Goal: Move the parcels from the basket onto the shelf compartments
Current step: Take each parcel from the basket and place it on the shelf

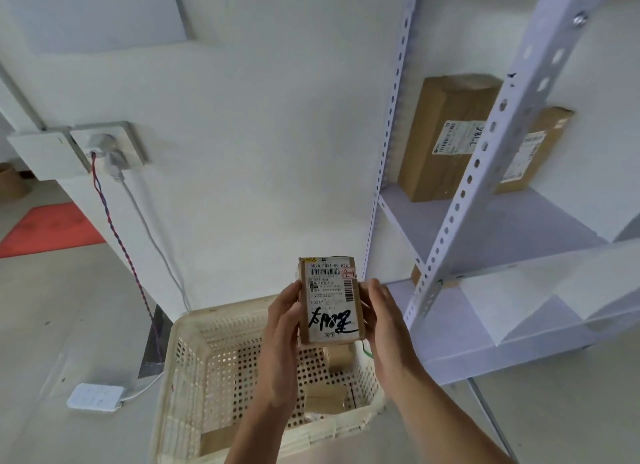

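Gripped upright between left hand [282, 321] and right hand [384, 321], fingers curled on each side: parcel [330, 301]. Below the hands, basket [180, 328]. Right of them, shelf [485, 221] with boxes [446, 134].

The person's left hand [281, 330] and right hand [385, 327] are bare, and both slender forearms are bare too.

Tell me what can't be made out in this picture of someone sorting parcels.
All from the head view:
- Fine print on the held parcel: too small and blurred.
- Parcels left in the basket: uncountable, as the left hand, right hand and held parcel cover part of it.
- Far shelf parcel: half hidden by the shelf upright.
- Shelf: cut off by the right edge.
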Demonstrator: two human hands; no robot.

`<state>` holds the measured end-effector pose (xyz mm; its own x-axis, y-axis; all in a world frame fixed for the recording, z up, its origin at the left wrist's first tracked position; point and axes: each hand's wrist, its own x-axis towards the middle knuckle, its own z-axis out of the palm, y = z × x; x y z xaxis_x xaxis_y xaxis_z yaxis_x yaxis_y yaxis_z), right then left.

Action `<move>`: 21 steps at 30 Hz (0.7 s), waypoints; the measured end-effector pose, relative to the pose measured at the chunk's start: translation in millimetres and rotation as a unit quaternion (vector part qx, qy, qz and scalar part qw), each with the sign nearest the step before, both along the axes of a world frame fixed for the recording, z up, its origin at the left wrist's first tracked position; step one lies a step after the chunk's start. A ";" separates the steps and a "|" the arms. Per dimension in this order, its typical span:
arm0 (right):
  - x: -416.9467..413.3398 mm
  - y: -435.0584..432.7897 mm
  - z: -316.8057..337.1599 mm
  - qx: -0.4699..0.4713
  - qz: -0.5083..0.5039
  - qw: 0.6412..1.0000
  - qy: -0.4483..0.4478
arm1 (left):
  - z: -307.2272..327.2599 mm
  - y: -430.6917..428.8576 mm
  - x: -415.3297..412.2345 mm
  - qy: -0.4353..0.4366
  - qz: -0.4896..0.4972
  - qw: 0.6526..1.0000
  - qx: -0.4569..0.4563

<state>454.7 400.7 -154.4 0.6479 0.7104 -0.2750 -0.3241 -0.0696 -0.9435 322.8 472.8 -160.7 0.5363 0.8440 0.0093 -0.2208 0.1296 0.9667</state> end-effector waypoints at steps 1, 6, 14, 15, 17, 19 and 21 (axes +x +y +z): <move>2.7 -8.2 3.5 0.000 -0.001 1.000 -0.004 | 3.3 -9.3 3.0 0.008 -0.011 1.000 0.009; 30.0 -63.4 11.8 0.005 0.009 1.000 -0.007 | 7.2 -63.2 22.9 0.037 -0.027 0.998 0.039; 87.6 -176.6 -7.6 -0.007 0.017 0.999 -0.040 | 7.3 -179.7 75.6 0.081 -0.052 0.995 0.032; 94.8 -188.9 -10.4 -0.008 0.018 0.999 -0.042 | 3.3 -191.0 82.2 0.085 -0.052 0.995 0.029; 109.5 -211.7 -17.1 -0.014 0.018 0.999 -0.040 | -5.3 -210.5 95.0 0.096 -0.069 0.993 0.028; 122.8 -228.9 -24.0 -0.022 0.019 0.999 -0.034 | -11.2 -226.8 108.0 0.107 -0.088 0.990 0.022; 136.1 -240.1 -32.1 -0.028 0.017 0.999 -0.029 | -16.8 -238.8 120.4 0.115 -0.093 0.989 0.014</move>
<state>590.9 160.6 -186.6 0.6390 0.7173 -0.2777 -0.2654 -0.1333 -0.9549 443.1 234.0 -177.6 0.6735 0.7311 -0.1092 0.0312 0.1195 0.9923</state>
